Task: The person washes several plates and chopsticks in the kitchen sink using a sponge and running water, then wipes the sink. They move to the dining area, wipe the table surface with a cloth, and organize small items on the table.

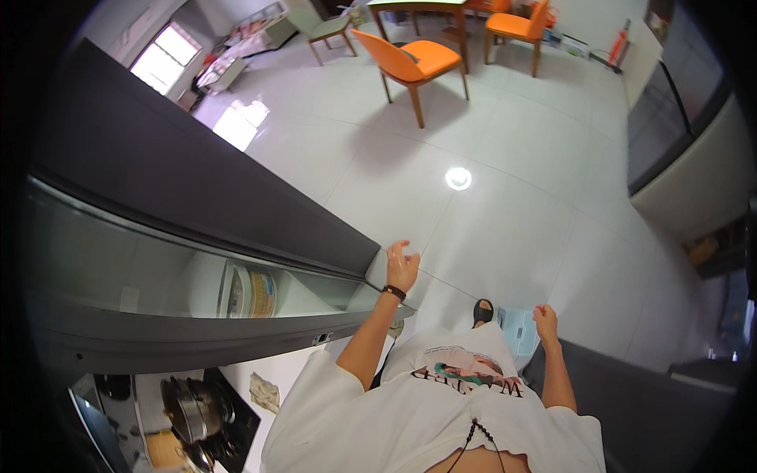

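Observation:
My left hand [403, 269] is raised in front of me at the end corner of a grey-framed glass cabinet [236, 337]. Its fingers are spread and bent, with nothing visible in them, and a dark beaded bracelet [394, 291] circles the wrist. Through the glass I see round containers [262, 294] on a shelf. Over on the right, my right hand [547, 322] hangs with its fingers curled in and no object showing. Close by it, lower down, is a light-blue plastic stool [519, 331]. One foot in a black slipper [483, 312] shows on the floor.
A steel pot [192, 408] sits on a black cooktop [236, 423], with a crumpled cloth [264, 392] on the counter. A dark grey panel [627, 402] stands at my right. Ahead, orange chairs [414, 62] surround a table [417, 5]; a fire extinguisher [619, 44] is by the wall.

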Demonstrator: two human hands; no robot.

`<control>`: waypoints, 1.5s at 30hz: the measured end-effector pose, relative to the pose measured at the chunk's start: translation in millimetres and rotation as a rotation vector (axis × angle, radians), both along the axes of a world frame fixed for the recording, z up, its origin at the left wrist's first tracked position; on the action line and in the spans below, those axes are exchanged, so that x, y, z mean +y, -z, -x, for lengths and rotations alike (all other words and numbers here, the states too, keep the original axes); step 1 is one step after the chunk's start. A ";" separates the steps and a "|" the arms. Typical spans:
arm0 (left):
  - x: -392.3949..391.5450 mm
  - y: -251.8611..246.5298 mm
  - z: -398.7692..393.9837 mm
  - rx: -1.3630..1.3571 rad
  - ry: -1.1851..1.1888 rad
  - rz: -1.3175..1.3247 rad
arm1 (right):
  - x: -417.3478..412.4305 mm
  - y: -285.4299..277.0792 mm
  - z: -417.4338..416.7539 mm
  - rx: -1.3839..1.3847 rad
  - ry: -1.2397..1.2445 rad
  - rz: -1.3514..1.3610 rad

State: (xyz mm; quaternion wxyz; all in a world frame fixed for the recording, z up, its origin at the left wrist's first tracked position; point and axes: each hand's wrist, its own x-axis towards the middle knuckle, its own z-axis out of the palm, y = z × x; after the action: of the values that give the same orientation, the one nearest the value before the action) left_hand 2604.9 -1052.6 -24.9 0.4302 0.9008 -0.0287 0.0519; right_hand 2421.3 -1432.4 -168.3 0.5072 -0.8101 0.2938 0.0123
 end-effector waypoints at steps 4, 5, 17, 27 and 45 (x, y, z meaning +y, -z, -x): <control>17.8 -56.1 -70.9 -0.095 -0.213 0.019 | -16.2 -13.9 -114.4 -0.083 -0.149 -0.023; 27.1 -62.4 -83.5 -0.159 -0.257 0.005 | -15.6 -16.4 -137.2 -0.111 -0.182 -0.036; 155.0 -141.3 -294.2 -0.515 -0.673 0.248 | 61.7 -12.7 -411.2 0.058 -0.519 -0.251; 287.5 -275.6 -429.3 -1.012 -0.942 0.151 | 144.3 -50.9 -652.7 0.069 -0.693 -0.190; 392.5 -323.9 -411.9 -1.052 -1.369 -0.069 | 226.3 -68.4 -1006.6 -0.055 -1.141 0.107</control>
State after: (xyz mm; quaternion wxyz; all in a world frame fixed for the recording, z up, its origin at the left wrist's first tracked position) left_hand 3016.7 -660.1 299.1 0.2073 0.5915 0.3235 0.7089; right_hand 3427.9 -1206.1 -99.8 0.3861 -0.8650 -0.2030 0.2480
